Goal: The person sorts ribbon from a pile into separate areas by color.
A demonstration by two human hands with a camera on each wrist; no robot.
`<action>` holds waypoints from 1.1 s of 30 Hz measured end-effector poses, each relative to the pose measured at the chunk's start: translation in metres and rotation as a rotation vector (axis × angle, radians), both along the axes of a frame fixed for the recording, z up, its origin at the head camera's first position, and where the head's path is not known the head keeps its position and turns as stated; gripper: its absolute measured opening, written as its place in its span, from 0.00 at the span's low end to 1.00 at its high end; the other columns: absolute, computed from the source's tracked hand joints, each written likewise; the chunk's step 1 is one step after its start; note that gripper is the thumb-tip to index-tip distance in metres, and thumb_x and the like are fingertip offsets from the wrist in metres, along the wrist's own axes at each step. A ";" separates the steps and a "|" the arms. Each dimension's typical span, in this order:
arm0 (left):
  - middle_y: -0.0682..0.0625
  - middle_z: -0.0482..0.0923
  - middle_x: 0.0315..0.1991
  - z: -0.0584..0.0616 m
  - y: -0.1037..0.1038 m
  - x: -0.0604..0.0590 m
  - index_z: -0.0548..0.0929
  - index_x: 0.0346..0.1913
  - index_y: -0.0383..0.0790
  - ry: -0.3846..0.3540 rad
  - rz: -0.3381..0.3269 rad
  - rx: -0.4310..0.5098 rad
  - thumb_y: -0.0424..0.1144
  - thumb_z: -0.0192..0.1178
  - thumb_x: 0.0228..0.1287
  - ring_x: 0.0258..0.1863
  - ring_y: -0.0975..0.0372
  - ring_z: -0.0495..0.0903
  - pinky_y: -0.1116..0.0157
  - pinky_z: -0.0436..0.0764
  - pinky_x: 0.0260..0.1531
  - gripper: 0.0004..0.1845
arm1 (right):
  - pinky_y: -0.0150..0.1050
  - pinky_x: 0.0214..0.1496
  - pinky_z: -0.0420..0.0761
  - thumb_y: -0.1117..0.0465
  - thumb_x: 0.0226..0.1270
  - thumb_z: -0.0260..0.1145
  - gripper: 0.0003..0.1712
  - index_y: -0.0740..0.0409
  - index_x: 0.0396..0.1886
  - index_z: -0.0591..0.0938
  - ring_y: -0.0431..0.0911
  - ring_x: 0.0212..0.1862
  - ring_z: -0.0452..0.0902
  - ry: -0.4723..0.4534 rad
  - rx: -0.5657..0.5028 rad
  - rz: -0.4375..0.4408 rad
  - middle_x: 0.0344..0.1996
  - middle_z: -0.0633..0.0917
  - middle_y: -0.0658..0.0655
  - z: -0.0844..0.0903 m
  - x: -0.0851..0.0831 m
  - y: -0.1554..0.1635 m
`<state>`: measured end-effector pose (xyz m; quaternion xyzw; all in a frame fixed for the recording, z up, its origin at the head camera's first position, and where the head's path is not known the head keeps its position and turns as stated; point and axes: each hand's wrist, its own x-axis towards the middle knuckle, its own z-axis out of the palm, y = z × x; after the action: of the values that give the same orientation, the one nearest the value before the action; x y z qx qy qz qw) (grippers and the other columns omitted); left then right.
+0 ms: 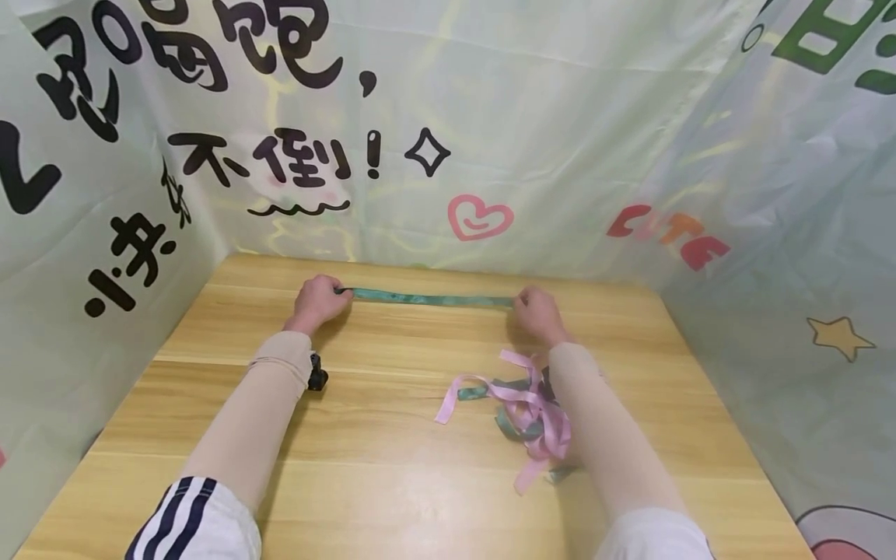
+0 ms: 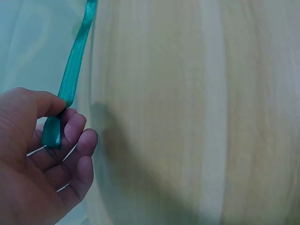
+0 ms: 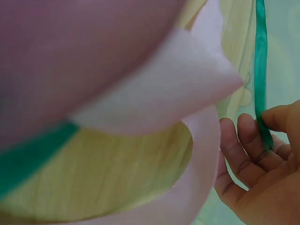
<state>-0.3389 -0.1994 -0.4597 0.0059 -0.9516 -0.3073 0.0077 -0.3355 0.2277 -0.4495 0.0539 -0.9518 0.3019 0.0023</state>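
Observation:
A green satin ribbon (image 1: 427,299) stretches nearly straight between the two hands near the back of the table. My left hand (image 1: 318,302) pinches its left end between thumb and index finger; in the left wrist view a short tail of the ribbon (image 2: 70,77) pokes out below the thumb, and the other fingers curl loosely. At the opposite end my right hand (image 1: 540,313) pinches the ribbon (image 3: 261,61) the same way, thumb against fingers. Beside the right forearm lies a tangled pile of pink ribbons (image 1: 535,408) and green ribbons (image 1: 511,424), partly covered by that arm.
The wooden table (image 1: 392,482) is enclosed by a printed cloth (image 1: 560,140) at the back and both sides. A small black device (image 1: 318,375) sits at the left wrist. Pink ribbon (image 3: 206,154) looms close to the right wrist camera.

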 end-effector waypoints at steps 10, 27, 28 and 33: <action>0.36 0.85 0.56 0.005 -0.006 0.006 0.87 0.55 0.38 -0.002 0.026 -0.034 0.45 0.57 0.75 0.53 0.41 0.83 0.44 0.80 0.52 0.18 | 0.57 0.55 0.83 0.61 0.82 0.52 0.19 0.73 0.56 0.78 0.64 0.49 0.82 0.003 0.013 -0.018 0.50 0.85 0.74 0.001 0.000 0.003; 0.35 0.83 0.52 0.025 -0.001 0.027 0.79 0.66 0.35 0.067 -0.062 -0.126 0.43 0.56 0.76 0.29 0.52 0.76 0.57 0.75 0.29 0.22 | 0.65 0.72 0.71 0.58 0.80 0.53 0.27 0.75 0.67 0.74 0.71 0.67 0.74 0.041 0.068 0.010 0.65 0.78 0.76 0.033 0.014 0.030; 0.36 0.84 0.48 0.026 0.004 0.029 0.80 0.64 0.35 0.078 -0.079 -0.126 0.43 0.57 0.76 0.27 0.54 0.76 0.58 0.74 0.28 0.21 | 0.65 0.72 0.72 0.59 0.80 0.54 0.26 0.75 0.66 0.75 0.71 0.67 0.74 0.046 0.072 0.020 0.65 0.78 0.76 0.034 0.016 0.029; 0.41 0.87 0.40 0.026 0.031 0.037 0.85 0.57 0.37 0.123 -0.166 -0.135 0.44 0.59 0.76 0.24 0.56 0.78 0.59 0.75 0.27 0.17 | 0.64 0.67 0.77 0.61 0.78 0.60 0.21 0.74 0.60 0.80 0.69 0.62 0.79 0.088 0.083 0.105 0.59 0.83 0.75 0.041 0.032 0.022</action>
<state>-0.3023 -0.1689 -0.4339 -0.0921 -0.9651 -0.2417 0.0408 -0.3034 0.2500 -0.4090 0.1170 -0.9584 0.2591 0.0259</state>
